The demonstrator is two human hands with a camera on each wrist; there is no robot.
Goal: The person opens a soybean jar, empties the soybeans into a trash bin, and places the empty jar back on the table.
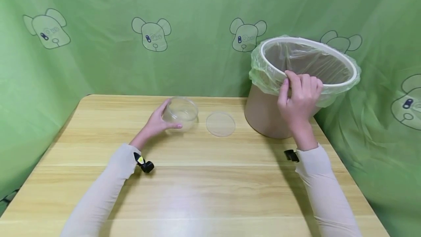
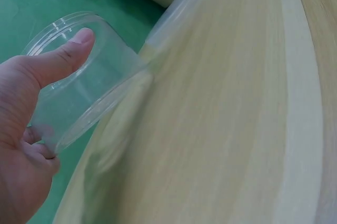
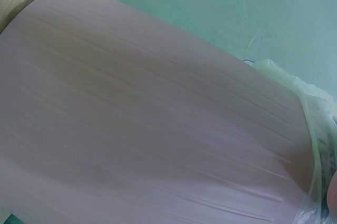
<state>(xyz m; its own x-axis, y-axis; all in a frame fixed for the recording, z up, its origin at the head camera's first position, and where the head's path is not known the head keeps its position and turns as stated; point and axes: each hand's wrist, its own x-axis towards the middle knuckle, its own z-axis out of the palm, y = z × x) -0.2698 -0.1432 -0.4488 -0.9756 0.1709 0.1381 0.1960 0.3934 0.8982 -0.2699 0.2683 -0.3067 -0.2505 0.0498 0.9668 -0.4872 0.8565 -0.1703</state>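
My left hand (image 1: pixel 157 123) grips a clear round plastic container (image 1: pixel 182 112) near the back edge of the table, thumb on one side and fingers on the other. In the left wrist view the container (image 2: pixel 100 71) is see-through, with a ridged rim. A flat clear round lid (image 1: pixel 220 124) lies on the table to its right. At the back right stands a brownish trash bin (image 1: pixel 264 111) lined with a thin greenish plastic bag (image 1: pixel 261 74). My right hand (image 1: pixel 300 100) holds the near side of the bin's white rim (image 1: pixel 349 65), over the bag.
The wooden table (image 1: pixel 210 185) ends just behind the container and lid. A green curtain (image 1: pixel 197 72) with printed bear heads hangs around the back and sides. Small black wrist cameras sit at both sleeves.
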